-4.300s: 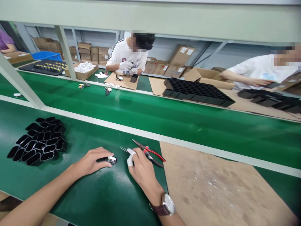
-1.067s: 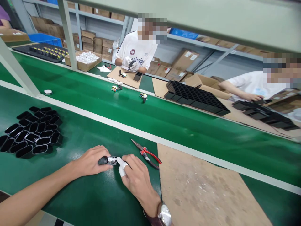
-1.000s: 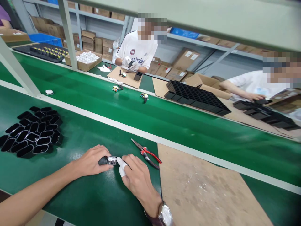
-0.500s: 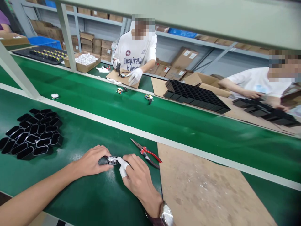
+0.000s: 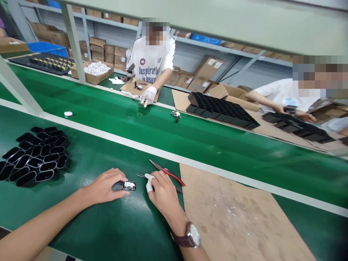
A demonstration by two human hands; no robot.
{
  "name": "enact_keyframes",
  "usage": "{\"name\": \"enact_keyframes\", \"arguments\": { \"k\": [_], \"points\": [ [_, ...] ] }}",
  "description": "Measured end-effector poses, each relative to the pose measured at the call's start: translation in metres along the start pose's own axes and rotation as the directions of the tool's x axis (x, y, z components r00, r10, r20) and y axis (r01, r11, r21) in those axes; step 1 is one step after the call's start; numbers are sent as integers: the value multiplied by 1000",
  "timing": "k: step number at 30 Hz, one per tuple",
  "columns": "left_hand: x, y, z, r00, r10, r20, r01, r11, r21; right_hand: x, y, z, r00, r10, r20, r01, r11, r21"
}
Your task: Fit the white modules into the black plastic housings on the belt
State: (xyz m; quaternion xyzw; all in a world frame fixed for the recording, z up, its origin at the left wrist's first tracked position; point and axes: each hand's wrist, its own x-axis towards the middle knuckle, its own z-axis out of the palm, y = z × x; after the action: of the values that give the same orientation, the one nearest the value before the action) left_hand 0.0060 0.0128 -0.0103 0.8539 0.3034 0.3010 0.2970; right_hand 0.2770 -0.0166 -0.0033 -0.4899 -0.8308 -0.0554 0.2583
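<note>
My left hand (image 5: 107, 185) is closed around a small black oval housing (image 5: 117, 186), whose open end faces right. White material and small metallic parts (image 5: 129, 186) show inside that end. To the right, and apart from the housing, my right hand (image 5: 163, 194) pinches tweezers (image 5: 141, 175) with their thin tips pointing left. White finger cots (image 5: 149, 186) cover its thumb and index finger. Red-and-black long-nose pliers (image 5: 175, 177) lie just behind this hand, partly hidden by it.
Black oval housings (image 5: 34, 162) stand grouped at left. A stained cardboard sheet (image 5: 233, 210) covers the bench at right. Beyond the white rail (image 5: 108, 137), the green belt (image 5: 130, 123) carries small circuit assemblies (image 5: 176, 114). Two co-workers (image 5: 152, 61) sit opposite; a slanted post (image 5: 20, 85) rises at left.
My right hand has drawn back to the right from the housing, bringing the tweezers into view. My left hand stays nearly put. Across the belt, a co-worker's gloved hand has reached onto a circuit assembly.
</note>
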Motion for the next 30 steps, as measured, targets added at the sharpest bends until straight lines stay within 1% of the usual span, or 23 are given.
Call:
{"name": "enact_keyframes", "arguments": {
  "k": [2,3,5,7,8,10,14,18,21,24,26,30],
  "points": [
    [0,0,0,1000,-7,8,7,1000,-5,1,-1,-3,1000,1,24,-1,1000,1],
    [-1,0,0,1000,-13,12,13,1000,-7,2,-4,-5,1000,-14,16,14,999,37],
    [-1,0,0,1000,-21,15,21,1000,-12,4,-12,-10,995,-94,-13,95,982,164],
    [-1,0,0,1000,-20,10,20,999,-25,4,-20,-13,978,-208,-33,208,937,279],
    [-1,0,0,1000,-16,5,17,999,-34,4,-24,-13,967,-252,-33,250,919,304],
    [-1,0,1,1000,-9,-5,8,999,-49,3,-27,-11,956,-293,-23,287,912,293],
    [0,1,1,1000,-9,-14,8,998,-62,3,-29,-6,961,-274,25,257,926,277],
    [0,1,1,1000,12,-20,-13,998,-53,7,-33,-6,974,-212,76,172,919,354],
    [0,2,0,1000,7,-19,-8,999,-44,9,-37,-4,982,-181,51,145,902,407],
    [0,2,0,1000,4,-10,-4,999,-41,7,-39,-1,986,-164,-11,153,890,430],
    [0,1,0,1000,3,-4,-3,999,-37,6,-39,0,983,-181,-23,174,894,413],
    [-1,1,0,1000,5,-5,-5,999,-37,6,-44,-4,980,-192,58,161,927,340]
  ]
}}
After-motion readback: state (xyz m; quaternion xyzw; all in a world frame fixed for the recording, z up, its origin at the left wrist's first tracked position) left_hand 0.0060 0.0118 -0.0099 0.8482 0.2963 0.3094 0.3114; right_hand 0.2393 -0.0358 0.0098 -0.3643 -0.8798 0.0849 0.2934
